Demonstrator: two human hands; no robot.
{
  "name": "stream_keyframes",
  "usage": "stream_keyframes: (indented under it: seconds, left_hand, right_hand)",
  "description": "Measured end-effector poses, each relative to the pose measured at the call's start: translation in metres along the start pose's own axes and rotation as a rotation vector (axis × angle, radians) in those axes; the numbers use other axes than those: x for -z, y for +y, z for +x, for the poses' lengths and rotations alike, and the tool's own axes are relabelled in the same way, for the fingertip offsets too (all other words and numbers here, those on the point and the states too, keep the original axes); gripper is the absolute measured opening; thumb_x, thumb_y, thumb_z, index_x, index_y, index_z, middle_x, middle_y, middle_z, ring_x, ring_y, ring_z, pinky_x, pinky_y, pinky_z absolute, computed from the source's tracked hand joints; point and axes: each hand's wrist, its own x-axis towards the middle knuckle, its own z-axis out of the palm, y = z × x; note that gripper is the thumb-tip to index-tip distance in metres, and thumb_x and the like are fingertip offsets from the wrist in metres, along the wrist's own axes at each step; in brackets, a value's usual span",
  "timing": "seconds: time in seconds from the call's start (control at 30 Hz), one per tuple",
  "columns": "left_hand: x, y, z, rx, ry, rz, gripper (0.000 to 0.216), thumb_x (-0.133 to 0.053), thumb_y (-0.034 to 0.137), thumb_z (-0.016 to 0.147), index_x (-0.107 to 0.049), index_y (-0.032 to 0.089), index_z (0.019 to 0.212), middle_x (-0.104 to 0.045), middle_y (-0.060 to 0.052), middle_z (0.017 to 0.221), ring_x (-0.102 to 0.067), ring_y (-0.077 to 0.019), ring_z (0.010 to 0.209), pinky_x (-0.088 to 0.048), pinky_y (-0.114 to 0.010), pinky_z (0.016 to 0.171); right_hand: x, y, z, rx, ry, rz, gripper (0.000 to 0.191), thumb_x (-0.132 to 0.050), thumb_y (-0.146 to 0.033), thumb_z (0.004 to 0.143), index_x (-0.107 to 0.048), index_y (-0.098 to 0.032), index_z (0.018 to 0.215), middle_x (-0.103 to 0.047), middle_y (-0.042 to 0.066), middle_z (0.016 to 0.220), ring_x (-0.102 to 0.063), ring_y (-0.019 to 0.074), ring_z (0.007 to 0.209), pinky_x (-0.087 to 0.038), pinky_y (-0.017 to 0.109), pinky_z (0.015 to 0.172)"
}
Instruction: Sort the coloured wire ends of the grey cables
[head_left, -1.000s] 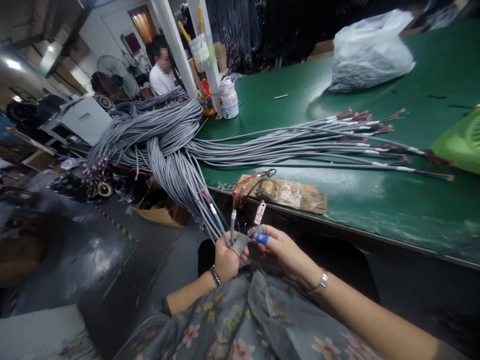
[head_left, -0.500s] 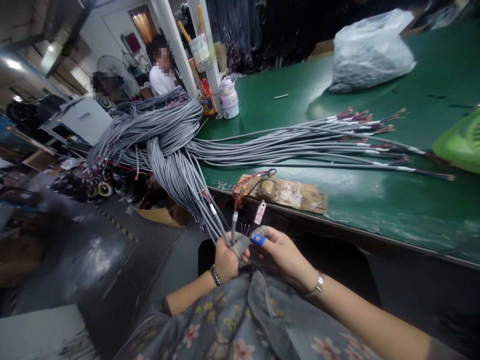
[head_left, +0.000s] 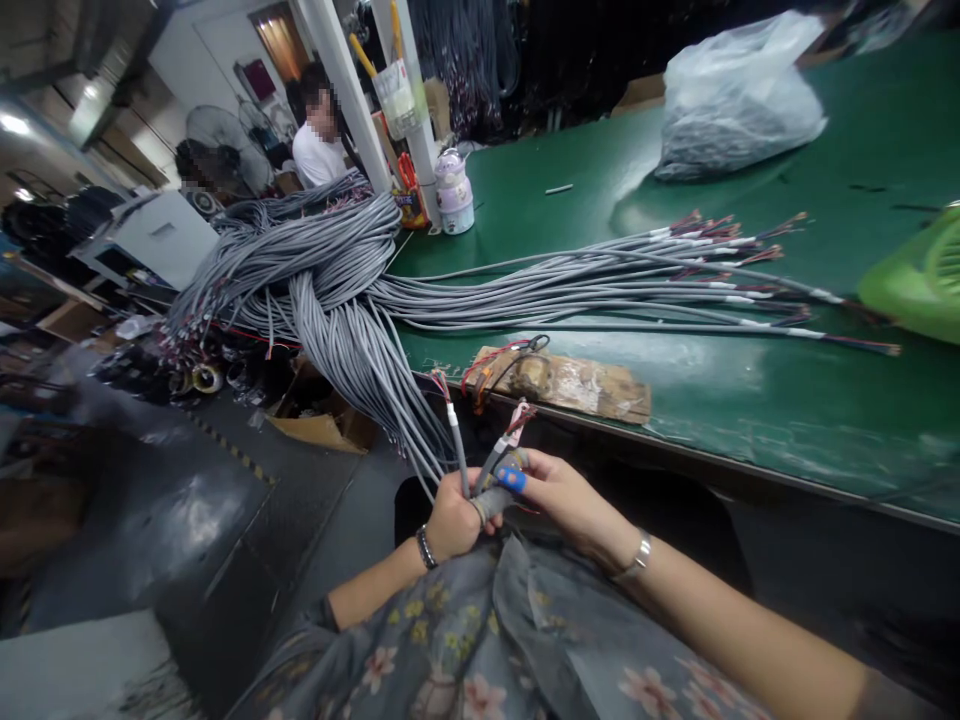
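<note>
My left hand (head_left: 452, 522) is closed around grey cables (head_left: 460, 450) whose ends stick up above the fist. One end has a white band and fanned thin coloured wires. A second cable end (head_left: 491, 466), tilted right with bare reddish wires, rises between the hands. My right hand (head_left: 566, 498) is closed in a pinch close beside my left thumb, at the base of this cable; what lies between its fingertips is hidden. Grey wrapping covers my left thumb and a right finger, and a blue wrap (head_left: 513, 479) is on my right thumb.
A large grey cable bundle (head_left: 322, 250) drapes over the green table (head_left: 750, 400), its banded ends spread rightward. A worn wooden block (head_left: 600, 388) with red and black wires lies at the near edge. Beyond are a plastic bag (head_left: 735, 105), a green basket (head_left: 915, 275) and a lilac bottle (head_left: 454, 195).
The cable ends in my left hand have shifted: one now stands further left, another leans right toward my right hand. Coloured wires between the hands are no longer seen there. Both hands stay close together.
</note>
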Motion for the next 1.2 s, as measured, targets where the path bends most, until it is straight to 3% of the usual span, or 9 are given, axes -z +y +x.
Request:
stream_keyframes:
  seconds: [0.2,0.37,0.47,0.57,0.7,0.83,1.0,1.07,1.2]
  left_hand:
    - [0.002,0.001,-0.001,0.011,0.026,-0.036,0.04,-0.076,0.05,0.058,-0.055,0.016,0.053,-0.051,0.003,0.04,-0.04,-0.0062,0.033,-0.029,-0.019,0.035]
    - [0.002,-0.001,0.0,0.004,0.039,-0.048,0.04,-0.076,0.048,0.059,-0.053,0.017,0.051,-0.051,0.003,0.04,-0.039,-0.0057,0.032,-0.029,-0.019,0.035]
    - [0.002,0.0,0.001,0.006,-0.008,-0.009,0.039,-0.076,0.048,0.06,-0.054,0.016,0.051,-0.052,0.002,0.04,-0.039,-0.0059,0.033,-0.029,-0.019,0.036]
    - [0.002,0.001,0.0,0.014,-0.018,-0.012,0.039,-0.076,0.048,0.06,-0.055,0.016,0.052,-0.052,0.002,0.04,-0.039,-0.0057,0.033,-0.029,-0.019,0.035]
    - [0.003,0.002,-0.001,0.042,0.011,-0.053,0.039,-0.077,0.049,0.057,-0.056,0.016,0.054,-0.05,0.003,0.039,-0.037,-0.0054,0.032,-0.027,-0.019,0.034]
    - [0.004,0.002,-0.002,0.038,0.028,-0.071,0.039,-0.077,0.048,0.055,-0.055,0.016,0.053,-0.05,0.003,0.039,-0.038,-0.0056,0.032,-0.027,-0.019,0.034]
    - [0.003,0.004,0.0,0.046,-0.014,-0.032,0.038,-0.077,0.047,0.057,-0.056,0.016,0.052,-0.051,0.002,0.039,-0.038,-0.0057,0.032,-0.028,-0.019,0.034]
    - [0.004,0.004,0.0,0.055,-0.035,-0.02,0.036,-0.076,0.045,0.057,-0.056,0.016,0.051,-0.051,0.002,0.039,-0.038,-0.0057,0.032,-0.028,-0.019,0.034]
    - [0.007,0.003,-0.001,0.066,-0.024,-0.01,0.033,-0.074,0.043,0.058,-0.056,0.017,0.052,-0.051,0.003,0.039,-0.038,-0.0057,0.033,-0.027,-0.019,0.034]
  right_hand:
    - [0.015,-0.006,0.006,0.037,0.27,0.2,0.051,-0.086,-0.051,0.043,-0.05,-0.02,0.062,-0.042,-0.009,0.05,-0.035,0.0068,0.047,-0.034,0.022,0.047]
    - [0.014,-0.01,-0.003,-0.051,0.018,0.112,0.052,-0.078,-0.064,0.053,-0.054,-0.019,0.063,-0.046,-0.006,0.053,-0.037,0.0079,0.047,-0.036,0.024,0.046]
    - [0.005,-0.006,-0.003,-0.033,-0.062,-0.032,0.052,-0.081,-0.061,0.049,-0.055,-0.017,0.063,-0.049,-0.005,0.052,-0.038,0.0074,0.048,-0.032,0.022,0.045]
    - [0.005,-0.003,0.004,-0.008,-0.003,-0.029,0.05,-0.083,-0.055,0.047,-0.053,-0.017,0.06,-0.05,-0.005,0.051,-0.038,0.0071,0.047,-0.029,0.022,0.045]
    - [0.023,-0.008,0.012,0.039,0.218,0.14,0.051,-0.085,-0.051,0.044,-0.05,-0.019,0.059,-0.04,-0.009,0.047,-0.032,0.0057,0.045,-0.029,0.021,0.044]
    - [0.029,-0.016,0.005,-0.072,0.049,0.159,0.05,-0.085,-0.052,0.047,-0.054,-0.018,0.064,-0.046,-0.007,0.053,-0.037,0.0058,0.047,-0.034,0.021,0.044]
    - [0.013,-0.015,0.002,-0.158,-0.182,-0.001,0.038,-0.082,-0.041,0.052,-0.054,-0.017,0.06,-0.049,-0.005,0.05,-0.042,0.0074,0.045,-0.034,0.022,0.045]
    - [0.012,-0.014,0.007,-0.151,-0.175,0.01,0.031,-0.078,-0.034,0.053,-0.053,-0.017,0.058,-0.049,-0.005,0.048,-0.041,0.0074,0.044,-0.032,0.022,0.044]
    - [0.022,-0.018,0.014,-0.054,0.012,0.12,0.024,-0.072,-0.029,0.054,-0.05,-0.019,0.054,-0.041,-0.007,0.046,-0.035,0.0069,0.045,-0.031,0.021,0.044]
